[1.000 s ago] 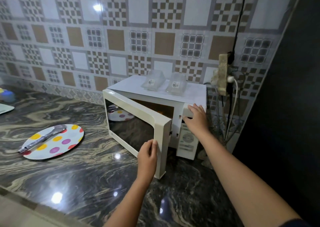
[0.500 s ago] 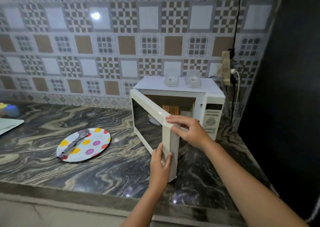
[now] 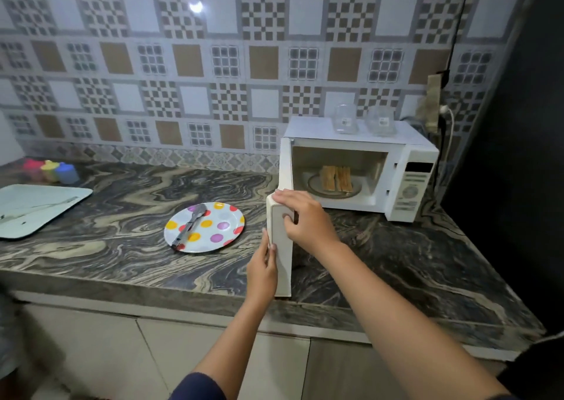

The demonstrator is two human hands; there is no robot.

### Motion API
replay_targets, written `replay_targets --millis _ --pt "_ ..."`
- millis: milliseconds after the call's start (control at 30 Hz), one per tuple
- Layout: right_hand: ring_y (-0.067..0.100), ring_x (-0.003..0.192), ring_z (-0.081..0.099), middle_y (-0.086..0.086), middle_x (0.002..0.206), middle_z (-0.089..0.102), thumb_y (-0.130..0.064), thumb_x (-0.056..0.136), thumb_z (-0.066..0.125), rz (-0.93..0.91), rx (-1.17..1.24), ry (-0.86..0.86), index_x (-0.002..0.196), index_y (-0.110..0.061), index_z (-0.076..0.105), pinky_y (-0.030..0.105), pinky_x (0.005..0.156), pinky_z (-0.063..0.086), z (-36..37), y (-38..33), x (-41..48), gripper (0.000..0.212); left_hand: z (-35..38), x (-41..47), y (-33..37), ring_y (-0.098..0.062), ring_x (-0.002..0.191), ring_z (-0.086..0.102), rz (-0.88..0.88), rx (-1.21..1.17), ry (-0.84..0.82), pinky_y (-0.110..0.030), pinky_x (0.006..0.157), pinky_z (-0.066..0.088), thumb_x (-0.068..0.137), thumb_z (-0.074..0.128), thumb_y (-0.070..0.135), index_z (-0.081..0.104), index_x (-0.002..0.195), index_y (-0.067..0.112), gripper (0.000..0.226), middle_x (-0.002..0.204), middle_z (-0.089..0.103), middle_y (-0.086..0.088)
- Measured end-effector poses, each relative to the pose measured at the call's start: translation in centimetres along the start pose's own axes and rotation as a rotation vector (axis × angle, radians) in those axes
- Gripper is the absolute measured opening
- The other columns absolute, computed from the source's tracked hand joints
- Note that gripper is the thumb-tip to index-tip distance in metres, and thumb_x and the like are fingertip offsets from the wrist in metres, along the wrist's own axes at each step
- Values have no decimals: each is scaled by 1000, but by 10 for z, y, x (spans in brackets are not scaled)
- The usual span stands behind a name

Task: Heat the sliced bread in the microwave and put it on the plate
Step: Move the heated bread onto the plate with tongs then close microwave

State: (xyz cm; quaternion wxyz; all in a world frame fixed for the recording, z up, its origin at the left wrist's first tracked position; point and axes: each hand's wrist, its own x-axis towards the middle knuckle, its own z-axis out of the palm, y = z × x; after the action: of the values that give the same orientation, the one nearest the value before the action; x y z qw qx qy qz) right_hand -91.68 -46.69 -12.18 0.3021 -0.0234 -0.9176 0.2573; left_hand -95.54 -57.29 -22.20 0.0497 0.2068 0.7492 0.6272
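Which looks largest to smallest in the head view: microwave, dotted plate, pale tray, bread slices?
1. microwave, door included.
2-3. pale tray and dotted plate: they look about alike, and the tray is cut off at the left edge, so no ranking.
4. bread slices, though they sit farther from the camera.

Home kitchen. A dark marbled stone bench [image 3: 396, 262] is running along a wall of brown-and-white patterned tiles [image 3: 189, 60], with plain cabinet doors [image 3: 91, 347] sitting under its front edge. A white microwave [image 3: 412, 155] is standing at the bench's right end beside a wall socket [image 3: 433, 103], its door [image 3: 283, 265] hanging open on sliced bread [image 3: 335, 178]. A polka-dot plate [image 3: 225, 225] is lying mid-bench, and a tray [image 3: 45, 198] and coloured cups [image 3: 58, 170] are sitting near the left edge.
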Motion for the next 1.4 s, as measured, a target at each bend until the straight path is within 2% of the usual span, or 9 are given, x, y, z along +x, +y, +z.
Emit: replay_targets --millis 133,300,500,567,700,800,900,1133,1400 --pt "8 121 46 -12 125 60 -7 81 55 -11 -55 26 121 -23 62 31 89 50 21 -21 11 44 -24 7 -4 -7 107 54 -32 3 56 -28 84 46 100 35 32 34 143 27 44 132 53 7" --pt "6 117 47 -14 121 61 -10 79 56 9 -87 66 118 -26 64 29 77 52 47 -42 24 43 -47 23 -21 -13 127 47 -43 -104 79 -37 104 42 99 39 31 43 140 20 42 140 49 4" --pt "6 111 52 -13 115 65 -10 72 58 35 -181 228 111 -24 67 22 66 50 81 -67 32 42 -78 44 -42 -5 126 45 -25 -191 4 -24 100 40 98 42 29 46 137 19 41 139 50 5" --pt "6 109 53 -12 113 66 -9 70 57 67 -183 291 109 -22 69 21 68 50 90 -72 35 42 -89 51 -47 -5 127 45 17 -216 -68 -28 106 39 98 43 27 47 137 19 40 139 49 7" --pt "8 109 55 -8 113 67 -7 68 55 91 -219 390 107 -18 69 17 79 48 102 -77 32 43 -100 56 -49 15 116 45 137 -157 -164 -7 94 39 98 43 25 48 136 22 38 134 49 15" --pt "10 115 53 -5 118 65 -5 72 52 134 -234 407 111 -16 68 18 92 44 107 -80 32 44 -104 59 -51 6 119 47 167 -154 -196 -17 97 41 98 43 25 47 136 25 38 134 50 15" --pt "11 125 48 -1 127 60 -1 77 49 197 -239 359 120 -13 63 15 103 34 110 -84 30 47 -106 58 -51 12 114 46 180 -151 -223 -13 92 39 98 43 23 44 137 29 39 129 47 22" --pt "10 138 31 1 143 47 -1 89 43 337 -238 230 134 -12 51 14 110 18 106 -101 32 47 -119 64 -40 0 112 51 171 -172 -414 -27 93 45 99 41 26 44 134 33 36 121 52 24" --pt "15 143 22 6 146 42 -5 90 45 288 -237 285 132 -8 53 26 118 6 139 -139 60 43 -161 102 -56 -13 120 52 -6 -194 -400 -31 104 42 94 48 11 53 130 7 36 131 57 -3"
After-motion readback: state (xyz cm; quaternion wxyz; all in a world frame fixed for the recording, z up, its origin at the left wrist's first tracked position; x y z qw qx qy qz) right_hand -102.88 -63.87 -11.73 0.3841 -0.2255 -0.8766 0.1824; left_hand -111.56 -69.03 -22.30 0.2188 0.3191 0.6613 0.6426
